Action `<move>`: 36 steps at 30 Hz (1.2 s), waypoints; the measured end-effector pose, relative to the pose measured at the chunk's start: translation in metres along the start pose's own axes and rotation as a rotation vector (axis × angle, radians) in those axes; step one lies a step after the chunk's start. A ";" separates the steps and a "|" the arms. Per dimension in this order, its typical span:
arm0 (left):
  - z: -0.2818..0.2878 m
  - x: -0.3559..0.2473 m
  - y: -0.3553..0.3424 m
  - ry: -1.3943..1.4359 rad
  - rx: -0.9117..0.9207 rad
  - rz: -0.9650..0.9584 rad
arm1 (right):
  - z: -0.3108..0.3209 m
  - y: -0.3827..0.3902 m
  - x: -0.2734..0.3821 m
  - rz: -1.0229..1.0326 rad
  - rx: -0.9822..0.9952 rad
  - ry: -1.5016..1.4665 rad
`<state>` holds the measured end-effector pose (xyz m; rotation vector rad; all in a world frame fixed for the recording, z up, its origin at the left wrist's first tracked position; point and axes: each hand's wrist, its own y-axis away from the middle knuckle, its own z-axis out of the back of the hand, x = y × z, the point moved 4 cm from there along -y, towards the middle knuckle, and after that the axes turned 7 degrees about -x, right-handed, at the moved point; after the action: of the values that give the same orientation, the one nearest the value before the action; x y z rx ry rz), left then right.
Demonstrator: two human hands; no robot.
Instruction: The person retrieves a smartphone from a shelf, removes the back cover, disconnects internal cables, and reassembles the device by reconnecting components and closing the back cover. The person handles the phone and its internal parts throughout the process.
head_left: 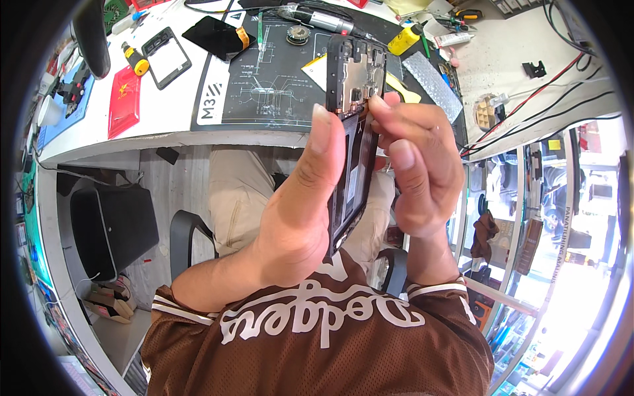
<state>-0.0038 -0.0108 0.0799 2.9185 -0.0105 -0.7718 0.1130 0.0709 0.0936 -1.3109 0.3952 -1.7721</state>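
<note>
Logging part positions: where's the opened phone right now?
Head view, just right of centre: the opened phone is in the left hand, right hand at its right side, black mat beyond.

Bright light point(598, 261) is flooding in from the right, a white table point(168, 113) is curving across, and grey floor point(186, 181) is showing beneath.

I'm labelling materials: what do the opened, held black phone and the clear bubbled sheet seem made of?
Opened black phone: probably metal plates, by their silvery-beige sheen; the dark remainder could be plastic or metal. Clear bubbled sheet: likely thin plastic film, glossy, with many small highlights.
</note>
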 end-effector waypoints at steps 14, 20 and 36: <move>-0.003 -0.001 -0.001 -0.121 0.035 -0.082 | 0.004 -0.001 0.002 -0.015 -0.085 -0.030; -0.001 0.004 -0.001 -0.092 -0.040 -0.108 | 0.001 -0.001 0.003 -0.119 -0.184 -0.060; -0.002 -0.002 -0.004 -0.160 -0.075 -0.088 | 0.007 -0.013 -0.007 -0.108 -0.060 -0.319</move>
<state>-0.0045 -0.0070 0.0820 2.7950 0.1294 -0.9948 0.1139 0.0860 0.1012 -1.6529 0.2032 -1.6105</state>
